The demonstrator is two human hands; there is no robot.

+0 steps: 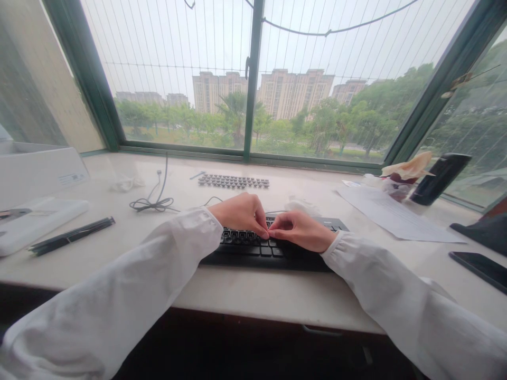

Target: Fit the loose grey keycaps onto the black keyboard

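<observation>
Black keyboard (273, 248) on bench (253, 290); my left hand (241, 212) and right hand (303, 230) meet fingertip to fingertip above keys, pinching something too small to identify.

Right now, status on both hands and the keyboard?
Left hand and right hand pinched together, fingertips meeting over the black keyboard. Loose keycaps lie behind, apart. Nothing blocking.

We are seeing a black keyboard (273, 248) looking like matt plastic, its keys giving off a faint sheen. The pale sill (253, 290) under it is showing smooth and stone-like, softly glossy. Our sleeves (130, 285) are looking like white woven cloth, creased and matt. The sheet (392, 214) at right is reading as thin matt paper, and the phone (481, 268) is gleaming like dark glass.
</observation>
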